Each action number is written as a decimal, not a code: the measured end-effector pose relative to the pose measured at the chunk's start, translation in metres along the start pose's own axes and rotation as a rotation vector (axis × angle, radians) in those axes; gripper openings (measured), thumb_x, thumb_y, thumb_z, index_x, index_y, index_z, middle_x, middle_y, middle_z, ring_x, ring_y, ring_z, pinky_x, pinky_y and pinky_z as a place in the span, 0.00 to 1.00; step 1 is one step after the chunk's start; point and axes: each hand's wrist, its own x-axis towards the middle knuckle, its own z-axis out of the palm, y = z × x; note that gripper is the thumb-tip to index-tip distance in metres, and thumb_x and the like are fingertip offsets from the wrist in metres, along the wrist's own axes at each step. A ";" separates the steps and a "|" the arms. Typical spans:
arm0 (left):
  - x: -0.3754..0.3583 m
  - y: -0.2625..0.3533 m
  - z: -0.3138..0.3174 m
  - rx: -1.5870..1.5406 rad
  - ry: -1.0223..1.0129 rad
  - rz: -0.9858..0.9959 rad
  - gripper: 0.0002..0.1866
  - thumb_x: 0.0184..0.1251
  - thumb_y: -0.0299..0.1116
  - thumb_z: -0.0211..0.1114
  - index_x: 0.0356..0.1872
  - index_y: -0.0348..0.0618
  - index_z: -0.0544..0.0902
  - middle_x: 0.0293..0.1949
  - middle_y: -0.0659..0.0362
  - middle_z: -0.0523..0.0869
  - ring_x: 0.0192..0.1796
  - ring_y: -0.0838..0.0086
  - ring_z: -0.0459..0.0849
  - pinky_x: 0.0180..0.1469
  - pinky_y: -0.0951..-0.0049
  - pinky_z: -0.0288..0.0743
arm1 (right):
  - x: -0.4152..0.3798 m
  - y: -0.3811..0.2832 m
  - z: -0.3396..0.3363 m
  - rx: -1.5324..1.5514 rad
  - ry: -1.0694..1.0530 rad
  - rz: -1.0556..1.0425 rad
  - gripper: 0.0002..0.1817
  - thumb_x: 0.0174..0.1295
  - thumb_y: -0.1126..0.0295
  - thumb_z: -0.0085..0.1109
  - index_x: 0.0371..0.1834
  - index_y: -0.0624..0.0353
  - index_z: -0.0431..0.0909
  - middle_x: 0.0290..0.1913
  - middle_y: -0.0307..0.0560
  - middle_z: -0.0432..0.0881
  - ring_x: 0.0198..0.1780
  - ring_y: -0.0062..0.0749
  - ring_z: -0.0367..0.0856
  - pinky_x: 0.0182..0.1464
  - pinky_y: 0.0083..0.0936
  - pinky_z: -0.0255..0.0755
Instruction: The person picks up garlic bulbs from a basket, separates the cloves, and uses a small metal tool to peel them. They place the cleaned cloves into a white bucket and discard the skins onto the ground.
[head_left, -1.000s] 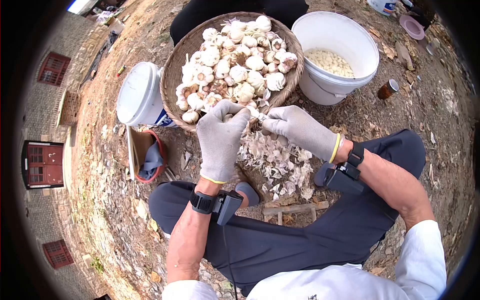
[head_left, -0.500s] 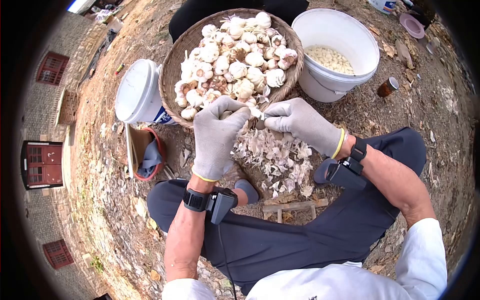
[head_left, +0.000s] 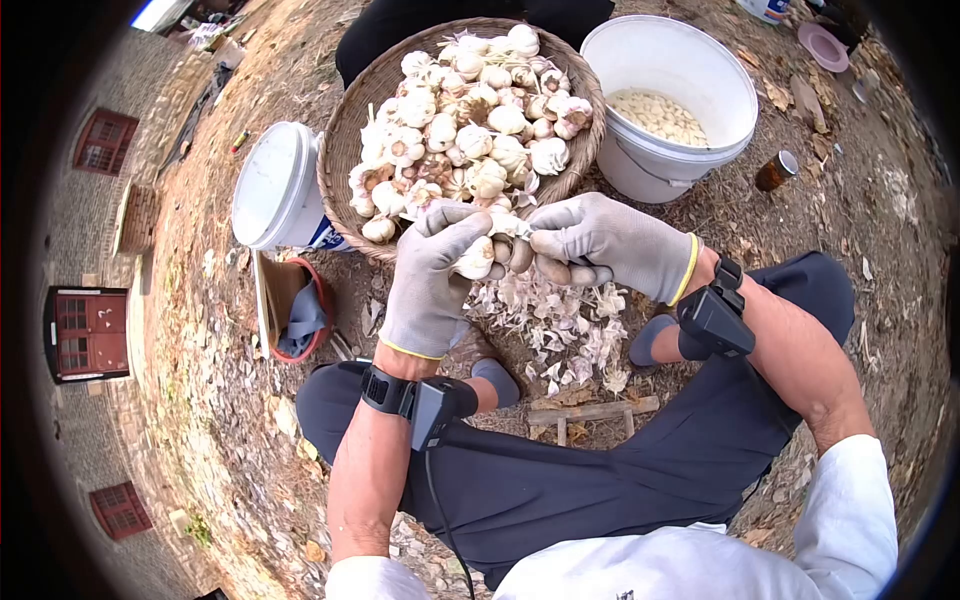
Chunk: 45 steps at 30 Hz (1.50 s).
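Both hands wear grey work gloves with yellow cuffs and meet at the near rim of the wicker basket. My left hand is closed around a garlic bulb, which shows between thumb and fingers. Thumb and fingers of my right hand pinch a whitish strip of garlic skin that stretches across to the left hand. Whole garlic bulbs are heaped in the basket. Below the hands, a pile of papery garlic peelings lies on the ground.
At the right stands a white bucket with peeled cloves inside. A lidded white bucket is at the left, near a red basin with dark cloth. A brown can and a small wooden frame are on the ground.
My hands have turned slightly, so the bulb in the left hand and the right fingertips now show. The right hand's fingers have opened out a little below its pinch.
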 end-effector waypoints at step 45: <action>-0.003 -0.031 0.028 0.982 0.325 0.448 0.11 0.76 0.33 0.71 0.37 0.33 0.86 0.28 0.61 0.87 0.28 0.81 0.83 0.32 0.73 0.78 | 0.007 0.012 0.029 -0.269 0.516 -0.202 0.11 0.73 0.64 0.72 0.41 0.62 0.85 0.27 0.32 0.80 0.28 0.10 0.75 0.28 0.18 0.68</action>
